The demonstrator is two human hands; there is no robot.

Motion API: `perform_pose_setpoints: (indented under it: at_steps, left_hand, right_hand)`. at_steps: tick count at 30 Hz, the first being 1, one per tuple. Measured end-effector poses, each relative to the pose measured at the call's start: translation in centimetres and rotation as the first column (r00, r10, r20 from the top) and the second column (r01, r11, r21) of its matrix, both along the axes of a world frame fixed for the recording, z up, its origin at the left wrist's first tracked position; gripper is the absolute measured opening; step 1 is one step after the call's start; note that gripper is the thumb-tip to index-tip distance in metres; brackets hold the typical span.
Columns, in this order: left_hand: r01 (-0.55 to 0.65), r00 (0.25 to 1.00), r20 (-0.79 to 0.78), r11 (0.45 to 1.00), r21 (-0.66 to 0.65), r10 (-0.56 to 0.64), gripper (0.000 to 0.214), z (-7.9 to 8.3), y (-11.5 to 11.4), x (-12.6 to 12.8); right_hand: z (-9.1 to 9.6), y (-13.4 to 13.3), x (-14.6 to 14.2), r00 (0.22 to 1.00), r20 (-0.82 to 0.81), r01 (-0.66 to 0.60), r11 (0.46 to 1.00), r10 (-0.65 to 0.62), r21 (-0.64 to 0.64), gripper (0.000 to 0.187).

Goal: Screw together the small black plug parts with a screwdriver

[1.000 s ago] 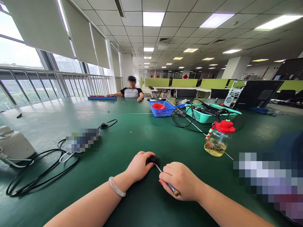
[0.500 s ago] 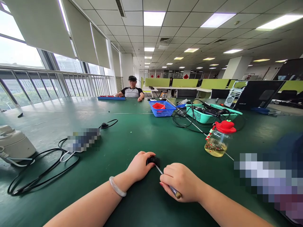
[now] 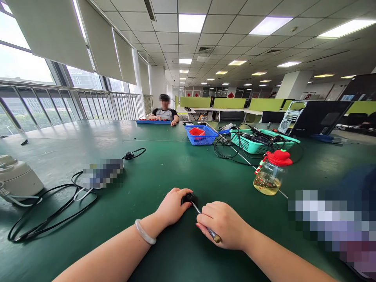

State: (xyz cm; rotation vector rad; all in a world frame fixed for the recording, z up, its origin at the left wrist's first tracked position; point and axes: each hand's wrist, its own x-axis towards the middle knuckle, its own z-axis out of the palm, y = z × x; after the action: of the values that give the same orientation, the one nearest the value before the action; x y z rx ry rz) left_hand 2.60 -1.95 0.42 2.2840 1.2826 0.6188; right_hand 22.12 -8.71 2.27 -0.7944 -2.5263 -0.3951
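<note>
Rightward slid a blue tray point(image 3: 157, 122), far beyond the small black part point(image 3: 188, 198) left fingers point(image 3: 184, 191) pinched on the worktop point(image 3: 152, 170), while right fingers point(image 3: 206, 220), curled round a slim tool point(image 3: 213, 235), angled its shaft in from near right.

2 forearms point(image 3: 114, 246) converge; left grip point(image 3: 173, 206) pinched, right grip point(image 3: 221, 225) fisted.
</note>
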Motion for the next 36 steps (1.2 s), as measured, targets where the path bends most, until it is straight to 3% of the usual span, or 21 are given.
perform_pose_setpoints:
  at_steps: [36]
  left_hand:
    - [0.010, 1.000, 0.020, 1.000, 0.005, -0.010, 0.033, 0.21, -0.11, 0.08]
  right_hand:
    - [0.80, -0.10, 0.32, 0.999, 0.020, -0.026, 0.995, 0.028, -0.091, 0.017]
